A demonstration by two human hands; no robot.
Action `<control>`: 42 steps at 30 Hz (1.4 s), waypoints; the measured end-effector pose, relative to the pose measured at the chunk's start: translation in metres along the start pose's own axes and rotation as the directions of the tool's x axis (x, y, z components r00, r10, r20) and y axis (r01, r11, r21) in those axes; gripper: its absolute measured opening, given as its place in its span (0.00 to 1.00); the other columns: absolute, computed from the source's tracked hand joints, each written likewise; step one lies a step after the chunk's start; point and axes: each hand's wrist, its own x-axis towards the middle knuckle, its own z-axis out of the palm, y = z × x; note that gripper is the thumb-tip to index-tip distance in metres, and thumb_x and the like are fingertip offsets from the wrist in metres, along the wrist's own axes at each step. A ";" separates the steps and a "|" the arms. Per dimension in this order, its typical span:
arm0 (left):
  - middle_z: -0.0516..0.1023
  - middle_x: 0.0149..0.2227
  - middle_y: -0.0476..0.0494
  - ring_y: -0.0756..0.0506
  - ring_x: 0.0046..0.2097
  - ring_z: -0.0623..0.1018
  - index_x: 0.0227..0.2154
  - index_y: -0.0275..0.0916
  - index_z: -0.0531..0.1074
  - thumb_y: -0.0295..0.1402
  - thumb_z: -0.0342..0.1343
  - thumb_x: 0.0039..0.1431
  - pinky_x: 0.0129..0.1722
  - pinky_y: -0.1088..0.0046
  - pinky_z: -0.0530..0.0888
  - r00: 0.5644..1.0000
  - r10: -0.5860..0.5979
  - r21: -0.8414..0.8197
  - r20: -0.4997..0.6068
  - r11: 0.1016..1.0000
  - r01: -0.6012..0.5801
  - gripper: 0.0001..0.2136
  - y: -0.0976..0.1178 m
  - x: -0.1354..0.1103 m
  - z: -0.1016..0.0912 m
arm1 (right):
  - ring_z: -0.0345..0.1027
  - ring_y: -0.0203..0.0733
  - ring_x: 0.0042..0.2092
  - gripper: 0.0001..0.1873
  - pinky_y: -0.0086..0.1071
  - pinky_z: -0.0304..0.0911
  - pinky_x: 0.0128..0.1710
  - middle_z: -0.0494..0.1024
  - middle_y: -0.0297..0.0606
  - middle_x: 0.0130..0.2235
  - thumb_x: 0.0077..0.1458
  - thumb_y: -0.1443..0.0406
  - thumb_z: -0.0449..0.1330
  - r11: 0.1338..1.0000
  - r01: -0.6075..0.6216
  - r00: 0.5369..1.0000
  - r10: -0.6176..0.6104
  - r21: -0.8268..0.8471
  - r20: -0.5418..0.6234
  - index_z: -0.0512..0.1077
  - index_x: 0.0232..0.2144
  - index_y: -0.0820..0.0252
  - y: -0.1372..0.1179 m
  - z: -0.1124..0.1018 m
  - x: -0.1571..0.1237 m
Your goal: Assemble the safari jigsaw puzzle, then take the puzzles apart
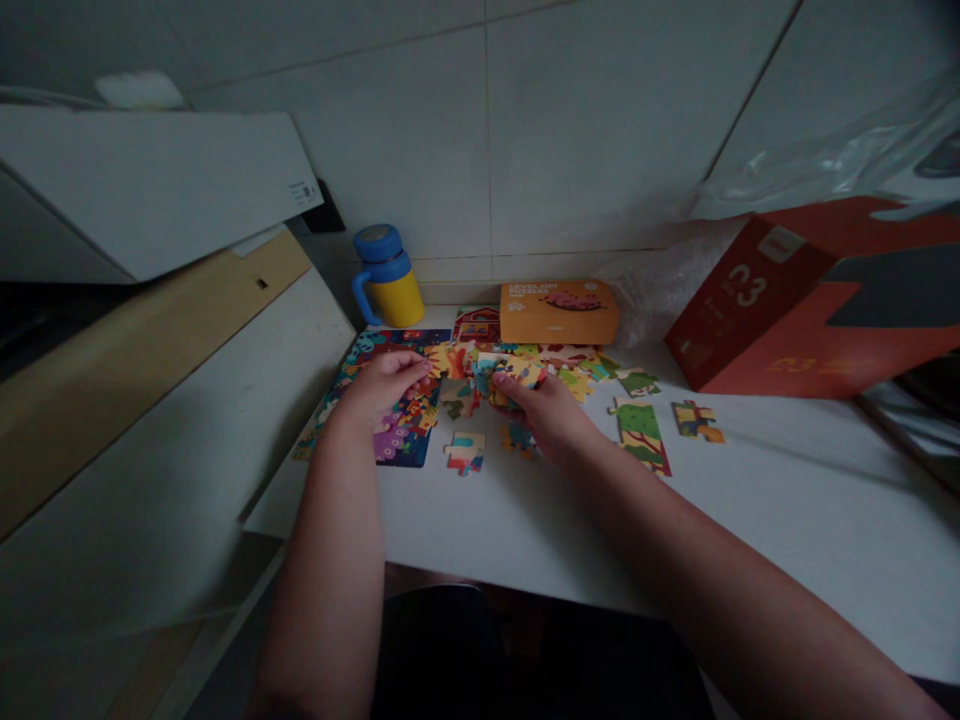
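My left hand (388,385) is pinched at the edge of a yellow-orange jigsaw puzzle piece (445,360), above the dark blue puzzle sheet (409,455). In my right hand (551,408), thumb on top, is a small bunch of yellow jigsaw puzzle pieces (520,371). Loose pieces lie in a heap behind and between the hands. Nearer to me are a red, white and blue piece (465,452) and a blue piece (517,437) partly under my right hand. A green joined section (641,432) and a brown-green piece (696,421) lie to the right.
An orange puzzle box (559,312) stands against the tiled wall. Left of it is a blue and yellow mug (394,285). A large red-orange box (795,300) with plastic wrap (660,270) stands at the right. White panels and a cardboard edge (165,365) lean at the left.
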 end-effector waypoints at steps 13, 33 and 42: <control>0.79 0.23 0.42 0.42 0.26 0.76 0.30 0.39 0.79 0.41 0.60 0.55 0.27 0.69 0.68 0.803 -0.234 0.153 -0.548 0.916 0.371 0.10 -0.039 0.016 -0.042 | 0.81 0.47 0.47 0.26 0.39 0.78 0.46 0.86 0.37 0.47 0.42 0.51 0.79 1.000 -0.022 1.000 0.022 0.007 0.021 0.80 0.42 0.53 0.004 -0.004 0.001; 0.76 0.25 0.48 0.50 0.26 0.72 0.33 0.37 0.79 0.49 0.71 0.52 0.28 0.73 0.69 0.938 0.040 -0.069 0.345 0.997 -0.018 0.19 0.020 -0.009 0.032 | 0.80 0.49 0.47 0.27 0.39 0.77 0.45 0.86 0.39 0.46 0.44 0.48 0.78 1.000 -0.001 0.997 0.001 0.002 0.081 0.80 0.42 0.54 0.000 0.002 -0.004; 0.79 0.30 0.46 0.51 0.28 0.73 0.36 0.37 0.82 0.48 0.70 0.54 0.30 0.74 0.70 0.966 -0.006 -0.152 0.259 0.987 0.047 0.18 0.009 -0.006 0.032 | 0.80 0.49 0.48 0.26 0.41 0.78 0.45 0.85 0.36 0.46 0.42 0.51 0.79 0.998 -0.007 1.000 0.008 0.056 -0.011 0.80 0.41 0.51 0.001 0.007 -0.005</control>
